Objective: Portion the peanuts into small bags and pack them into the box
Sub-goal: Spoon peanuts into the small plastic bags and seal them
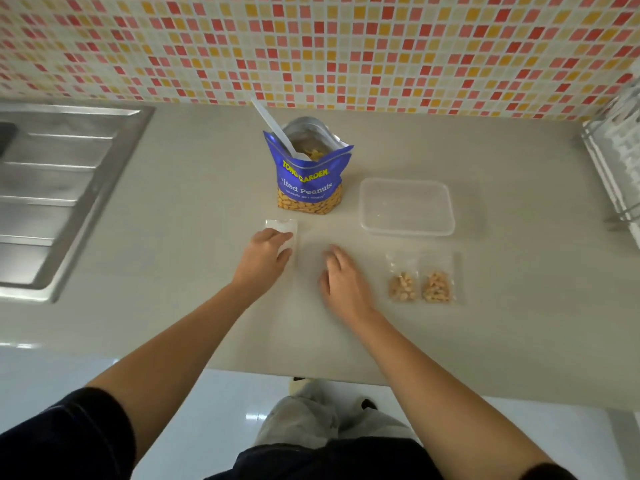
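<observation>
A blue bag of salted peanuts point(306, 178) stands open on the grey counter point(194, 202), with a white plastic spoon point(273, 128) sticking out of it. To its right sits an empty clear plastic box point(407, 206). Two small clear bags holding peanuts point(401, 284) point(437, 284) lie side by side in front of the box. My left hand point(265, 256) rests on a small stack of empty clear bags point(285, 228), fingers curled over its near edge. My right hand point(341, 278) lies flat on the counter just right of the stack, holding nothing.
A steel sink with a ribbed drainboard point(59, 199) fills the left side. A wire dish rack point(620, 161) stands at the right edge. A tiled wall rises behind the counter. The counter's front edge runs just below my forearms.
</observation>
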`<control>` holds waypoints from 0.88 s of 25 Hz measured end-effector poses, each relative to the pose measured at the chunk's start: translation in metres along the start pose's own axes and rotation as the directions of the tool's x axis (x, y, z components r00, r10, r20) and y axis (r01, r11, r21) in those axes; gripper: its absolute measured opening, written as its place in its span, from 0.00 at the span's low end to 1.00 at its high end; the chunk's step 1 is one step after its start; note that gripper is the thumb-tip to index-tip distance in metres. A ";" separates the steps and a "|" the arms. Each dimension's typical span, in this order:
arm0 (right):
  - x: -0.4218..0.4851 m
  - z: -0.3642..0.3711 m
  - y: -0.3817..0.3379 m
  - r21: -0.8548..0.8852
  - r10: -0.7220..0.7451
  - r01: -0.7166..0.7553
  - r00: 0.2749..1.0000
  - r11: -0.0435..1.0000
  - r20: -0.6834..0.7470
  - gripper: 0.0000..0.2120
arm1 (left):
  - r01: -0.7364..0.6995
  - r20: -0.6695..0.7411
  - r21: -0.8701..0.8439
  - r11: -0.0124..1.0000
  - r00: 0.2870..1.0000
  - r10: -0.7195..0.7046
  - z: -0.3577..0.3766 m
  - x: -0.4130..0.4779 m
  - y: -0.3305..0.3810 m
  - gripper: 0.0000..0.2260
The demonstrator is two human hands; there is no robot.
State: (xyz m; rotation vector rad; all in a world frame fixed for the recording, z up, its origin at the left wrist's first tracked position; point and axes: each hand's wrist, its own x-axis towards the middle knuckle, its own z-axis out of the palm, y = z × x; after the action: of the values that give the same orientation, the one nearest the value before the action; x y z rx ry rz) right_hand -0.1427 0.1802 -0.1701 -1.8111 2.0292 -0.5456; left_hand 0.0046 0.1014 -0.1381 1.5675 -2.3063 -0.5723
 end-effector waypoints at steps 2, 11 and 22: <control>0.002 0.015 -0.002 -0.047 -0.017 0.020 0.999 0.999 0.047 0.30 | -0.047 -0.032 0.083 0.995 0.998 0.050 -0.004 0.009 -0.016 0.14; -0.004 0.034 0.004 -0.289 0.002 -0.011 1.000 0.957 -0.031 0.33 | -0.146 0.040 0.185 0.972 0.989 0.141 -0.009 0.038 -0.037 0.17; 0.002 0.008 -0.026 0.456 0.190 -0.184 0.981 0.870 0.034 0.38 | -0.206 0.140 -0.135 0.969 0.964 0.225 -0.075 0.036 -0.013 0.02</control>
State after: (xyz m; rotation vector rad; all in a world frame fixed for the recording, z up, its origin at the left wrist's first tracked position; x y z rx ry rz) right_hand -0.1173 0.1756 -0.1635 -1.3180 1.8545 -0.8904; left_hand 0.0363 0.0513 -0.0778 1.2364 -2.4635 -0.7833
